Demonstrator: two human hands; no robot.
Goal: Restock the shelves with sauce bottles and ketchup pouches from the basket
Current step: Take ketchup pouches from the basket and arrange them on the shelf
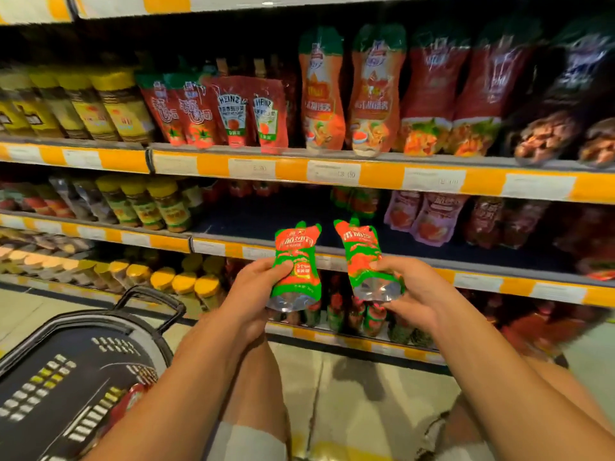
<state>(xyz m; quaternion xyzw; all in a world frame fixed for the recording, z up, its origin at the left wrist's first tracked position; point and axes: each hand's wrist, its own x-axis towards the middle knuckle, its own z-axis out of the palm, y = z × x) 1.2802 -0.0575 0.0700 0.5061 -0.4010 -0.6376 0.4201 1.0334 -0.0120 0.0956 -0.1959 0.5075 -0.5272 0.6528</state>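
Supermarket aisle, orange-striped shelf edges with price tags, sauces on every tier. You are crouched in front of it, knees visible over a tiled floor.

Your left hand (pixel 256 287) grips one ketchup pouch (pixel 296 264) around its lower half, thumb across the front. Your right hand (pixel 409 291) grips a second ketchup pouch (pixel 367 261) the same way, fingers curled under its clear base. Neither hand is free.

Both pouches stand roughly upright, long axis vertical, green spout ends up, bases down toward your wrists. The left one leans slightly right at the top; the right one leans slightly left. Printed fronts face you. They are near each other, not touching.

Key relation: the dark open patch of the middle shelf (pixel 266 224) lies straight ahead of and just above both pouches, behind the shelf lip. Matching green-and-red pouches seem to sit at the back of that gap, though they are dim. The left hand looks a little nearer the bare patch. Judgement: a forward push, bases first and held upright, would seat them.

Black basket (pixel 60 371) sits at your lower left, handle up, a red pack showing inside.
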